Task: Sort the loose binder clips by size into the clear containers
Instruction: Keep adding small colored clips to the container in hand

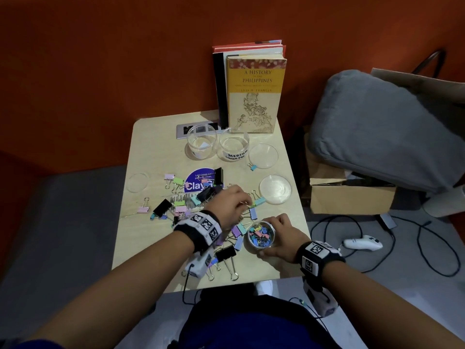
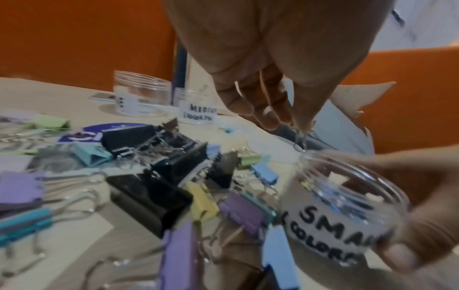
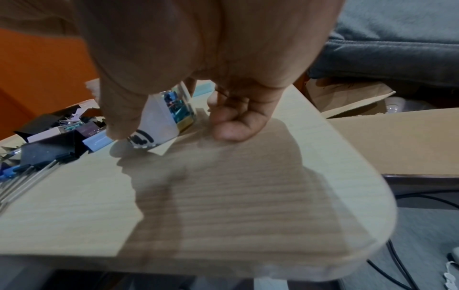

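- the right hand (image 1: pixel 279 238) curls round the small-clips container (image 1: pixel 260 237) near the front right corner of the tabletop (image 1: pixel 151 248); thumb on the near wall, fingers on the far side. the jar already holds a heap of small coloured clips.
- the left hand (image 1: pixel 232 204) hangs over the clip pile (image 1: pixel 191 202), fingers bunched downward. in the left wrist view a thin wire loop (image 2: pixel 299 141) dangles from the fingertips (image 2: pixel 270 121) just above the jar's rim, so it seems to be pinching a small clip by its handle; the clip's body is hidden.
- judged step: carry that clip over the jar mouth and let go.
- to do it well: keep the jar steady and upright on the tabletop, bring the clip over the middle of the opening, and release low so it does not bounce off the heap inside.
- check the size before dropping; mid-size pastel clips lie right beside the jar and look alike.
- the medium container (image 1: pixel 234 147) and the other clear container (image 1: pixel 201 142) stand empty near the back edge, in front of the books (image 1: pixel 254 91); their lids (image 1: pixel 275 188) lie apart on the right side.
- large black clips (image 1: pixel 226 253) lie near the front edge, yet to be sorted.
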A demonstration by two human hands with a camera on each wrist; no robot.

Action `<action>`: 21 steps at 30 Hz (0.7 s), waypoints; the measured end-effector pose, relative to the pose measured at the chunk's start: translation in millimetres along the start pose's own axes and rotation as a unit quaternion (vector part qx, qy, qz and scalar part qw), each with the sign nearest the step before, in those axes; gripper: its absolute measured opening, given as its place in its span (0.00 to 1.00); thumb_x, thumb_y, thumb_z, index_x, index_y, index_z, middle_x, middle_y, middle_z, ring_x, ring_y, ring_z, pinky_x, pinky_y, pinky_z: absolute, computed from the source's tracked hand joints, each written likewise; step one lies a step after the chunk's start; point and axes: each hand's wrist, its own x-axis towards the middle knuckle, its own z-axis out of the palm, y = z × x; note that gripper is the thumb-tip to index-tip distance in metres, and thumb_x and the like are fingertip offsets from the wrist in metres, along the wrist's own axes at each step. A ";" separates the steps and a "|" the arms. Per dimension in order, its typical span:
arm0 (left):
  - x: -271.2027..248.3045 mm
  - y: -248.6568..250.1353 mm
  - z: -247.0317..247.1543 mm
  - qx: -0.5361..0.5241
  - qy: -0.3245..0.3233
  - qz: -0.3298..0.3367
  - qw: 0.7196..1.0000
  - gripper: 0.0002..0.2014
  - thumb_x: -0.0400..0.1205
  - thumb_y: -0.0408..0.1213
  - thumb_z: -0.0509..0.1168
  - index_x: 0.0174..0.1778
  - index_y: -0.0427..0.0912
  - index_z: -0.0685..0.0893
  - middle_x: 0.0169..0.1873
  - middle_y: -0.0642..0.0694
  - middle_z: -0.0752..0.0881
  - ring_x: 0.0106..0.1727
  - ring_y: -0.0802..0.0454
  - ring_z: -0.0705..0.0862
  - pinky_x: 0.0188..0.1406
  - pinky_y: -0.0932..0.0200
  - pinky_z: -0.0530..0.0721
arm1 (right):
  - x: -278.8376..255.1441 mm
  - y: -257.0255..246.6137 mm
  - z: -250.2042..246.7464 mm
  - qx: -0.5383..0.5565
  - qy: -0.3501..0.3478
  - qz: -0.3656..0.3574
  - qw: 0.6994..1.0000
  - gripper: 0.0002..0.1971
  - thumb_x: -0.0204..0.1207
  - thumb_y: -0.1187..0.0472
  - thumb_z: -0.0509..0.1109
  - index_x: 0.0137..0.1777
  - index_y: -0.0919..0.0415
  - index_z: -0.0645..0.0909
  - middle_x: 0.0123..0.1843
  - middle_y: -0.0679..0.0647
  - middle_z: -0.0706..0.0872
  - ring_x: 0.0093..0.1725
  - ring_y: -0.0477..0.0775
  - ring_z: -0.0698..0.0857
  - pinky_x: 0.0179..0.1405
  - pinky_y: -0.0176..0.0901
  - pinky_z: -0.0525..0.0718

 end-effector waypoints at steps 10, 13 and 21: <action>-5.1 29.3 31.0 0.059 -0.058 0.032 0.996 0.06 0.80 0.41 0.71 0.51 0.48 0.85 0.48 0.50 0.87 0.53 0.49 0.81 0.56 0.53 0.79 | 0.5 0.2 1.1 -0.006 -0.001 0.003 1.000 0.42 0.60 0.39 0.81 0.71 0.45 0.64 0.59 0.47 0.62 0.51 0.55 0.84 0.56 0.53 0.85; -7.1 29.0 33.3 0.069 -0.046 0.043 0.996 0.07 0.80 0.46 0.70 0.50 0.50 0.85 0.47 0.51 0.87 0.52 0.50 0.82 0.54 0.55 0.77 | 0.4 0.5 0.8 -0.002 0.000 0.002 1.000 0.42 0.60 0.39 0.81 0.71 0.45 0.65 0.59 0.47 0.62 0.50 0.55 0.84 0.56 0.52 0.85; -9.3 -2.6 0.5 0.026 0.055 -0.005 0.998 0.06 0.84 0.44 0.64 0.47 0.47 0.83 0.45 0.52 0.85 0.48 0.51 0.82 0.52 0.53 0.82 | 1.1 2.5 1.6 0.014 0.006 -0.005 1.000 0.42 0.58 0.38 0.81 0.71 0.42 0.66 0.59 0.44 0.63 0.54 0.52 0.83 0.59 0.50 0.84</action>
